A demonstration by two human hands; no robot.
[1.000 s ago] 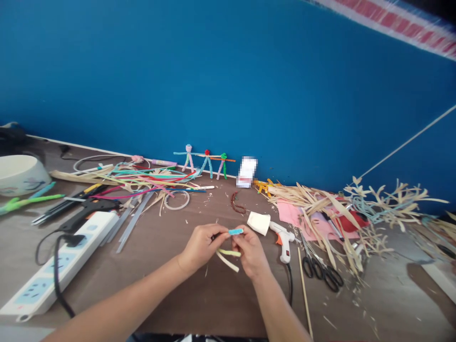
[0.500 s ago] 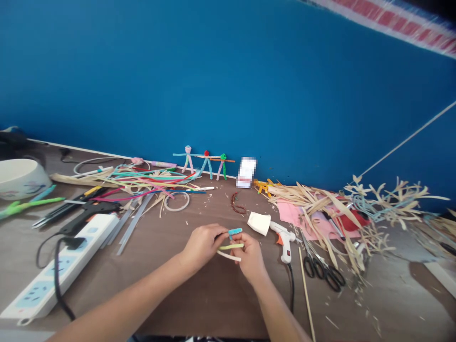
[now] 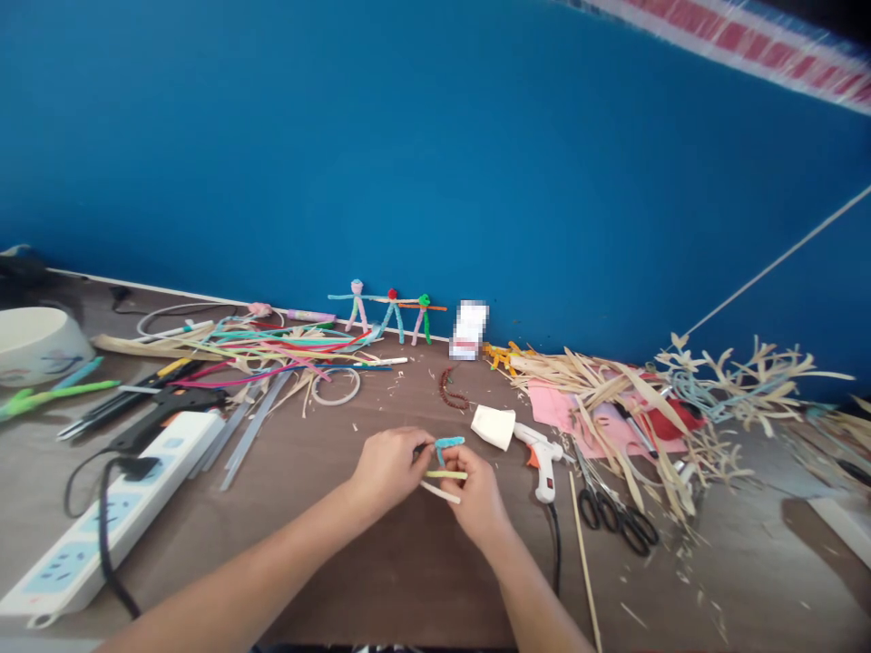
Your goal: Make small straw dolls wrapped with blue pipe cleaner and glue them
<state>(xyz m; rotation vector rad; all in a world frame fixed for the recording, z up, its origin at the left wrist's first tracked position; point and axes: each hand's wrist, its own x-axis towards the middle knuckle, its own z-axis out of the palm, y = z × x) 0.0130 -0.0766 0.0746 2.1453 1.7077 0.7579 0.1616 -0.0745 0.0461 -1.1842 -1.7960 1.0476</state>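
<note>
Left hand and right hand pinch close together on blue pipe cleaner and pale strips; a slackened grip could let the strips slip free.

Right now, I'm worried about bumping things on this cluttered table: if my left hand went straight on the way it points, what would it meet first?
Probably the blue strip just past your left hand, right at its fingertips; beyond that, the white paper cup looks next, though depth is hard to judge.
</note>
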